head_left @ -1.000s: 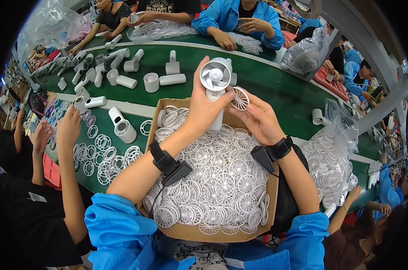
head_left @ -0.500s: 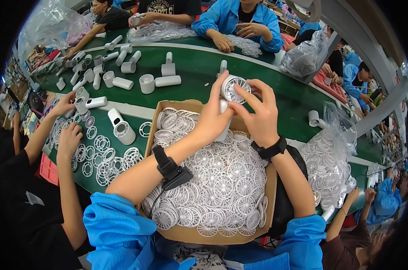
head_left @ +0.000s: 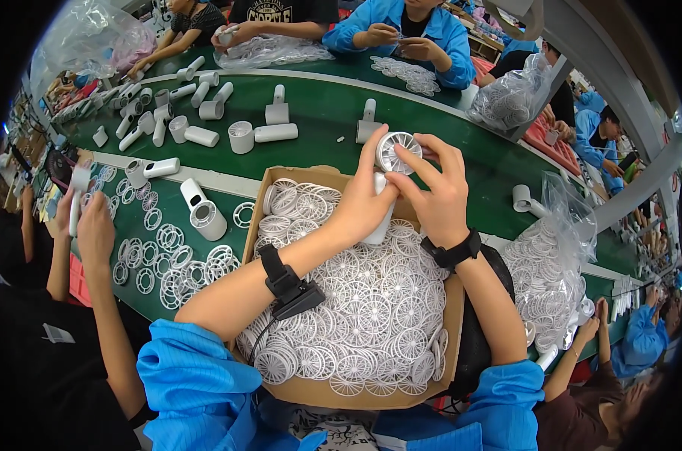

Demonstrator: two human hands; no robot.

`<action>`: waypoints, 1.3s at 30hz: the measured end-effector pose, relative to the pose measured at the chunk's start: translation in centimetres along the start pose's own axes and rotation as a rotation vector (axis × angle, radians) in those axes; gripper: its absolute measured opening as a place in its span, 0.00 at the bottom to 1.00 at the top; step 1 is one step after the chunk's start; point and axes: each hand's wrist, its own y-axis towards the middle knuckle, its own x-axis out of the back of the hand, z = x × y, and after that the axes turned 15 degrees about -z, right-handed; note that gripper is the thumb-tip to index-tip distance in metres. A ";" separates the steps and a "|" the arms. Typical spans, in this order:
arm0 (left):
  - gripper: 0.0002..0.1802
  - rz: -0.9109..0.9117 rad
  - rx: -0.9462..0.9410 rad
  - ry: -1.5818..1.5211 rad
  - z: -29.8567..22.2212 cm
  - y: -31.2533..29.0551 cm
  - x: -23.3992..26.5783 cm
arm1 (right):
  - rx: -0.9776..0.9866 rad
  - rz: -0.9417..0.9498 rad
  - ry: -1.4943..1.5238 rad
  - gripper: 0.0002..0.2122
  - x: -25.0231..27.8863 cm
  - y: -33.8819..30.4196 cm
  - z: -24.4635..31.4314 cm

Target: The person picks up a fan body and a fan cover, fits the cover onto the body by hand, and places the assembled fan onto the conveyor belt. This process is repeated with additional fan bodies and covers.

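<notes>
My left hand (head_left: 365, 199) is closed round the handle of a white plastic handheld-fan housing (head_left: 380, 218), held tilted above the far edge of the box. A spoked round grille (head_left: 391, 156) shows at the open face of its head. My right hand (head_left: 436, 192) grips the head from the right, with a fingertip pressed on the grille and the thumb by the lower rim. Whether the grille sits fully flush cannot be made out. Under my forearms, an open cardboard box (head_left: 452, 334) holds a deep heap of loose white spoked grilles (head_left: 371, 316).
Beyond the box runs a green conveyor belt (head_left: 296, 169) carrying several white housings (head_left: 241, 137). Plain rings (head_left: 169, 237) and a housing (head_left: 208, 219) lie left, beside a co-worker's hands (head_left: 95, 225). A plastic bag of grilles (head_left: 544, 278) stands right; co-workers sit opposite.
My hands and the housing have shifted slightly down and right, keeping their grip. Housings on the belt have moved slightly left. The left co-worker has lifted a housing off the table.
</notes>
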 end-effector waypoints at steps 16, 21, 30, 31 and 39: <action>0.31 0.117 0.248 -0.308 -1.1 0.1 0.4 | -0.985 0.159 0.970 0.17 0.2 -0.8 -1.1; 0.31 0.186 0.177 -0.145 -1.9 -0.1 0.3 | -1.058 0.137 0.992 0.14 0.6 -0.7 -1.6; 0.39 0.168 0.184 0.061 -1.5 -0.2 -0.1 | -1.001 0.168 0.822 0.17 0.0 -1.4 -1.3; 0.39 0.180 0.184 0.061 -1.2 -0.1 0.0 | -1.004 0.157 0.817 0.17 -0.1 -1.4 -1.4; 0.44 -0.117 0.365 -0.022 -0.1 1.2 0.9 | -1.211 -0.198 0.525 0.17 3.7 -0.2 -12.5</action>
